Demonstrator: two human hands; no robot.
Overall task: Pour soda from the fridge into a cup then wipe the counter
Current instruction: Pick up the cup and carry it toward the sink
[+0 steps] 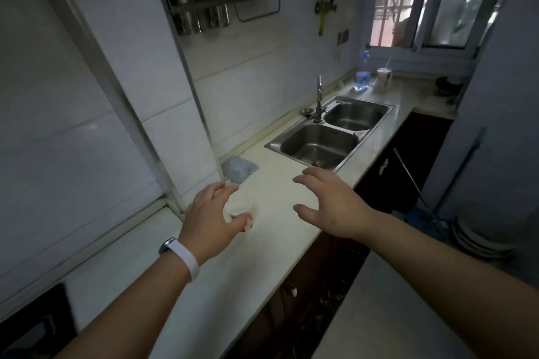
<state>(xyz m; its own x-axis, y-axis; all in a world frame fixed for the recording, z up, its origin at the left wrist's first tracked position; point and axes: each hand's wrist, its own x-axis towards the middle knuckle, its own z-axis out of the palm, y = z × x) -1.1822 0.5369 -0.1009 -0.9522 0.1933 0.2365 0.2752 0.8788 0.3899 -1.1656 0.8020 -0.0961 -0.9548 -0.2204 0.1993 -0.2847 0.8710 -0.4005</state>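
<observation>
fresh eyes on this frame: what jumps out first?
Two bare forearms reach over the pale counter: the left hand curls round a small white cup near the wall, the right hand hovers open beside it. Beyond them a steel double sink is set in the counter, with a blue-grey cloth lying between cup and sink, against the wall.

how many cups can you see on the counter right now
2. One cup stands near the wall, with the left hand curled around it. Another cup with a straw sits far back by the window, beside a plastic bottle. Others may be out of view.
</observation>
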